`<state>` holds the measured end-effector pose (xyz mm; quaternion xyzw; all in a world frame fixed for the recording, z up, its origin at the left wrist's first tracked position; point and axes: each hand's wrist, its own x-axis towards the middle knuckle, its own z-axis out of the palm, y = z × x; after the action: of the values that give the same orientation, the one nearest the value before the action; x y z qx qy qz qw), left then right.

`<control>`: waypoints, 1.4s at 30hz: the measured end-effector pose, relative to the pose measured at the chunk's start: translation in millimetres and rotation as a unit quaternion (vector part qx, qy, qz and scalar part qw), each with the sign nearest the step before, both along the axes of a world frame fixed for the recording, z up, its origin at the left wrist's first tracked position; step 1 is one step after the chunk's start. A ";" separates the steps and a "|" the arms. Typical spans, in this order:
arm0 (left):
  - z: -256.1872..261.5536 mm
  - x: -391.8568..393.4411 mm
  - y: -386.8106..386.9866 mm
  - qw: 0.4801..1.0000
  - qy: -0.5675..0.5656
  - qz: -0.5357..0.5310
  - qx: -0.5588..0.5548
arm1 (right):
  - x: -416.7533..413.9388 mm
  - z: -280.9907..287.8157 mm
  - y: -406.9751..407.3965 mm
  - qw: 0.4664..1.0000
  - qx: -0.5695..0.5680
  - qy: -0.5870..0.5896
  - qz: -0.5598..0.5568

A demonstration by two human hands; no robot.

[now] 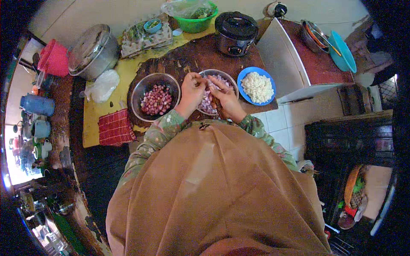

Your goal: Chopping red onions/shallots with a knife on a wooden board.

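My left hand is over the left rim of a metal bowl, its thumb and fingers pinched together; whatever lies between them is too small to make out. My right hand is above the same bowl, fingertips close to the left ones. Under its palm shows a slim brown handle, apparently a knife's, with the blade mostly hidden. Chopped pale purple shallots fill the bowl. To the left, a second metal bowl holds small whole red shallots. A blue plate of white rice stands at right.
A black rice cooker and a green basin stand at the back. A large lidded pot, a plastic bag and a red checked cloth are left. A white-sided cabinet borders the table's right.
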<state>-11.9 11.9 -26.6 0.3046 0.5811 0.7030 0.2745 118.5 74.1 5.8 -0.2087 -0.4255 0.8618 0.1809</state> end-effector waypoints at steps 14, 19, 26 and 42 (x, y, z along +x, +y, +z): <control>18.1 14.9 -4.3 0.989 0.115 0.044 -0.080 | -5.8 -11.6 4.7 0.991 0.086 -0.052 -0.085; -4.6 8.6 -8.4 0.979 0.185 0.005 -0.087 | -8.9 -11.5 8.1 0.994 0.020 -0.100 -0.037; -51.1 -40.3 -25.7 0.927 0.353 0.062 -0.112 | -12.8 -52.3 26.1 0.942 0.130 -0.307 -0.049; -122.5 -150.7 -69.6 0.689 0.570 -0.043 -0.446 | -12.8 -54.9 15.9 0.951 0.124 -0.280 -0.035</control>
<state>-162.7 -57.7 -149.1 0.5132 0.8570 0.0399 0.0243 105.7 90.0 -49.1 -0.4323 -0.5552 0.7020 0.1094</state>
